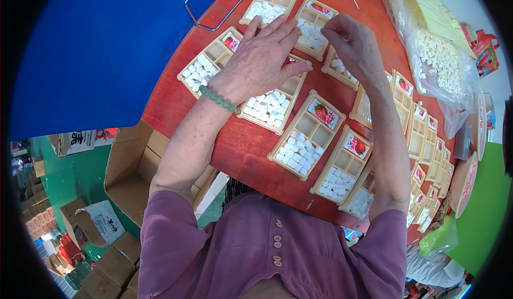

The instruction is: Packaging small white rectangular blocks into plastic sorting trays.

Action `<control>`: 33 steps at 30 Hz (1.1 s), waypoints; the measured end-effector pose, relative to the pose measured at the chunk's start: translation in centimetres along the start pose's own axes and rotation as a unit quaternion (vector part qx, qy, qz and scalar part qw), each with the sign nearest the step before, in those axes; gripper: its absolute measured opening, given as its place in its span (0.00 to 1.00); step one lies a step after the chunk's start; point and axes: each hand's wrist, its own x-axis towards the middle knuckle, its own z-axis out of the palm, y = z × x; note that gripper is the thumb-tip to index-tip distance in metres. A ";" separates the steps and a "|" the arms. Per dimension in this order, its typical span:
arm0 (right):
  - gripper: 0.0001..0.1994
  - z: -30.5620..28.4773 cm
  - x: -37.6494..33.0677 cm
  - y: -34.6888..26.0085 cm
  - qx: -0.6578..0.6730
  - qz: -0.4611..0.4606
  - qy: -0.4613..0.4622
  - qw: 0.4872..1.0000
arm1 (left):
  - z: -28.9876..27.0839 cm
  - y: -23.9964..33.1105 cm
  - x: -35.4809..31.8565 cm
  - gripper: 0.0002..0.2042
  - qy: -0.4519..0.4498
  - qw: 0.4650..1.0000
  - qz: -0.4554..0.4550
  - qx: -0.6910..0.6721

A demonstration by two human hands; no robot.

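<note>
Red covers the round bench, which carries rows of tan compartment trays with a strawberry card in one corner and white cubes in the large section. At far left a blue sheet hangs over the edge, with open cardboard boxes on the floor beneath it. A wire handle lies near the top. The left hand, a green bead bracelet on its wrist, lies flat with fingers spread across a tray of cubes, touching it and reaching toward the next one up. Just to the right, the right hand hovers over another tray, its fingertips pressed together in a pinch; what they hold, if anything, cannot be seen. Farther right, stacked empty trays line the rim, and a clear bag of white cubes sits behind them.
</note>
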 end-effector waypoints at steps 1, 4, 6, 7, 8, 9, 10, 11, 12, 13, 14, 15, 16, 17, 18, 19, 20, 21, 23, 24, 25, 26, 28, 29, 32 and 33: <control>0.09 0.0 -0.1 0.3 0.026 0.001 0.010 1.000 | -0.1 0.1 0.1 0.38 0.009 1.000 0.004 -0.004; 0.09 -0.5 -0.5 0.8 0.041 -0.007 0.019 0.999 | 0.8 0.1 0.1 0.38 0.025 0.999 0.002 -0.023; 0.09 -1.2 -1.0 1.0 0.030 -0.016 0.018 0.999 | 0.8 0.2 0.2 0.37 0.020 0.999 0.005 -0.029; 0.09 -1.6 -1.3 1.0 0.000 -0.010 0.006 1.000 | 0.8 0.2 0.1 0.37 0.015 0.999 0.008 -0.035; 0.10 -2.0 -1.5 1.1 -0.030 -0.004 -0.005 1.000 | 0.9 0.2 0.0 0.37 0.015 0.999 0.006 -0.035; 0.10 -2.4 -1.7 1.7 -0.032 -0.003 -0.004 0.999 | 0.9 0.2 0.1 0.37 0.006 1.000 0.004 -0.022; 0.09 -2.6 -1.9 2.4 -0.061 -0.012 0.004 0.998 | 0.9 0.3 0.2 0.37 -0.003 1.000 0.001 -0.008; 0.09 -2.8 -2.0 2.8 -0.090 -0.022 0.013 0.996 | 0.8 0.3 0.2 0.37 -0.002 1.000 0.002 -0.009; 0.09 -3.0 -2.0 2.9 -0.090 -0.022 0.013 0.996 | 0.6 0.3 0.2 0.37 -0.015 1.000 -0.002 -0.013; 0.09 -3.2 -2.1 2.9 -0.135 -0.019 -0.009 0.991 | 0.4 0.3 0.1 0.37 -0.029 0.999 -0.006 -0.016; 0.09 -3.2 -2.1 2.9 -0.180 -0.017 -0.030 0.983 | 0.5 0.3 0.1 0.37 -0.028 0.999 -0.006 -0.016; 0.09 -3.2 -2.2 2.8 -0.180 -0.018 -0.030 0.983 | 0.6 0.3 0.1 0.36 -0.027 1.000 -0.008 -0.012; 0.09 -3.0 -2.2 2.6 -0.179 -0.044 -0.012 0.983 | 0.6 0.3 0.1 0.36 -0.026 1.000 -0.010 -0.009; 0.09 -2.7 -2.2 2.4 -0.177 -0.070 0.006 0.982 | 0.6 0.3 0.1 0.36 -0.025 1.000 -0.010 -0.008; 0.09 -2.5 -2.0 2.1 -0.177 -0.070 0.006 0.982 | 0.4 0.4 0.2 0.36 -0.020 1.000 -0.011 -0.017; 0.09 -2.1 -1.7 1.7 -0.168 -0.078 0.000 0.983 | 0.4 0.4 0.3 0.37 -0.015 0.999 -0.012 -0.026; 0.09 -1.8 -1.4 1.4 -0.159 -0.087 -0.007 0.983 | 0.6 0.5 0.3 0.37 -0.015 0.999 -0.012 -0.026; 0.09 -1.3 -1.1 1.1 -0.159 -0.087 -0.007 0.983 | 0.8 0.6 0.3 0.37 0.014 0.999 -0.005 -0.039; 0.09 -0.3 -0.4 0.9 -0.136 -0.115 0.001 0.984 | 1.0 0.6 0.4 0.37 0.043 0.998 0.001 -0.052; 0.09 0.3 0.0 0.9 -0.135 -0.116 0.000 0.984 | 1.0 0.5 0.5 0.38 0.020 0.999 0.002 -0.039; 0.09 0.8 0.4 1.0 -0.133 -0.122 0.017 0.983 | 1.0 0.5 0.5 0.38 -0.002 1.000 0.003 -0.026; 0.09 1.2 0.7 0.9 -0.131 -0.128 0.033 0.983 | 1.0 0.5 0.5 0.38 -0.002 1.000 0.002 -0.025; 0.09 1.6 1.3 0.8 -0.133 -0.115 0.018 0.984 | 1.0 0.5 0.6 0.38 -0.018 1.000 -0.004 -0.014; 0.09 1.7 1.5 0.8 -0.136 -0.102 0.002 0.985 | 1.0 0.5 0.6 0.38 -0.017 1.000 -0.004 -0.015; 0.08 1.9 2.0 0.9 -0.143 -0.078 -0.028 0.986 | 0.5 0.5 0.6 0.38 -0.043 0.999 -0.008 -0.022; 0.08 2.0 2.0 0.9 -0.143 -0.079 -0.029 0.986 | 0.7 0.5 0.5 0.38 -0.035 0.999 -0.008 -0.015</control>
